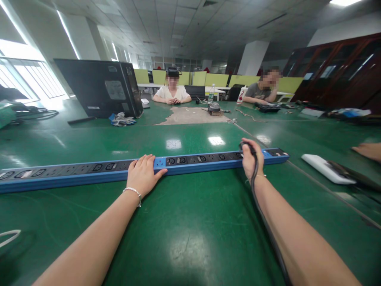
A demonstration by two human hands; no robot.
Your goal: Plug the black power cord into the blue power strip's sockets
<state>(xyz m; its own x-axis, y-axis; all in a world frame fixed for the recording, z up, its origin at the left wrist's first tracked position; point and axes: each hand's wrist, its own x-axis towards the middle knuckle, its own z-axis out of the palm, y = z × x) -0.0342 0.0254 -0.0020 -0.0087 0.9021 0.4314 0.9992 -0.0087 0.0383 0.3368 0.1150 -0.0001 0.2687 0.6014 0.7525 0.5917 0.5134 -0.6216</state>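
A long blue power strip (101, 176) with a row of black sockets lies across the green table. My left hand (145, 172) rests flat over its middle, fingers together and thumb apart, just left of a blue socket (160, 162). Near the strip's right end, my right hand (252, 161) is closed on the plug end of a black power cord (258, 198). The plug is held above the sockets, its prongs hidden from me. From my fingers the cord runs down along my right forearm to the bottom edge.
A black computer case (101, 89) stands at the back left, with work gloves (122, 119) beside it. Two people sit across the table. A white device (326, 169) lies at right, near another person's hand (367, 151). A bottle (211, 94) stands at the back.
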